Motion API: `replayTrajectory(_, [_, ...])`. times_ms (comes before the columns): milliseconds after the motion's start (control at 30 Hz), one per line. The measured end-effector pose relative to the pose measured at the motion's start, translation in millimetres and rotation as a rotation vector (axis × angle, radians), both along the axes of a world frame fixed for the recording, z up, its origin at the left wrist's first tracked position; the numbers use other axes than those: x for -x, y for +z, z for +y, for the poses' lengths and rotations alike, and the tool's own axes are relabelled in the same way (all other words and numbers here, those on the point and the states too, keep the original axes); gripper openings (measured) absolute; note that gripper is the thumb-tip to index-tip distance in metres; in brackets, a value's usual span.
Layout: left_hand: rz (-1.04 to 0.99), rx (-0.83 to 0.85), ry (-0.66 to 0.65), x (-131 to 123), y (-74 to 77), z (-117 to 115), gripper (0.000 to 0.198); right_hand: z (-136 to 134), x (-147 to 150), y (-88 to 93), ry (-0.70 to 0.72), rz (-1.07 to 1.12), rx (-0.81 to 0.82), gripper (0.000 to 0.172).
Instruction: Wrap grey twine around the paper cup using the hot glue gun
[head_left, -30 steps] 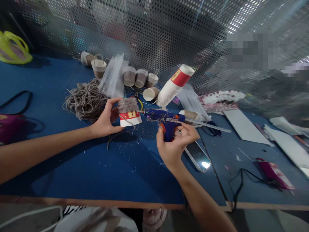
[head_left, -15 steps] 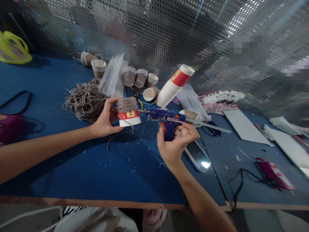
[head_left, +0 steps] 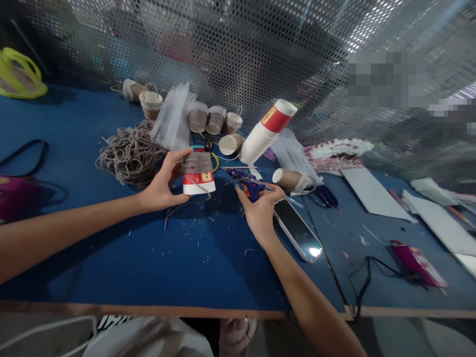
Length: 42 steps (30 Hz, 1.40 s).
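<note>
My left hand (head_left: 165, 186) grips an upside-down paper cup (head_left: 199, 182), white with a red band, its upper part wound with grey-brown cord (head_left: 196, 162). A loose end of the cord crosses the band and trails down to the table. To the right, my right hand (head_left: 262, 210) is closed round a blue glue gun (head_left: 251, 186) held low near the tabletop, its nozzle towards the left, apart from the cup. A tangled heap of the same cord (head_left: 128, 153) lies behind my left hand.
A leaning stack of paper cups (head_left: 260, 139) stands behind the glue gun. Several cord-wrapped cups (head_left: 199, 119) line the back beside clear plastic strips (head_left: 173, 116). A phone (head_left: 297, 230) lies right of my right hand. Perforated metal (head_left: 223, 49) rises behind the table.
My right hand has lowered the glue gun away from the cup, towards the tabletop, and the gun now points more away from me. My left hand and the cup have barely moved.
</note>
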State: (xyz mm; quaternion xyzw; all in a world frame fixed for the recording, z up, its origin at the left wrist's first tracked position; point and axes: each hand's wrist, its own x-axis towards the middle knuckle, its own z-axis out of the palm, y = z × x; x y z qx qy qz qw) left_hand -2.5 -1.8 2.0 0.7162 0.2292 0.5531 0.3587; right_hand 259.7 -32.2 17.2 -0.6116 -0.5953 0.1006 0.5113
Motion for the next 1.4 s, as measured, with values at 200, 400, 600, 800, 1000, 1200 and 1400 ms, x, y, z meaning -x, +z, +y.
replayTrajectory(200, [0.029,0.026,-0.001,0,0.9,0,0.087,4,-7,-1.6,-0.175,-0.227,-0.086,0.064])
replayTrajectory(400, [0.127,0.029,-0.007,3,5.7,0,0.083,-22,11,27.5,0.253,-0.222,-0.462,0.045])
replayTrajectory(600, [0.213,0.006,0.006,5,5.6,3,0.088,-52,35,30.2,0.756,-0.113,-0.386,0.051])
replayTrajectory(800, [0.249,-0.037,0.032,3,8.3,1,0.089,-49,37,27.0,0.857,-0.149,-0.268,0.053])
replayTrajectory(1000, [0.276,-0.098,0.034,3,9.3,2,0.09,-46,40,25.9,0.876,-0.112,-0.271,0.054])
replayTrajectory(1200, [0.264,-0.126,0.028,3,10.2,2,0.088,-43,37,23.1,0.838,-0.061,-0.228,0.047])
replayTrajectory(1400, [0.256,-0.096,0.026,1,11.0,0,0.087,-38,34,19.8,0.82,0.183,-0.14,0.04])
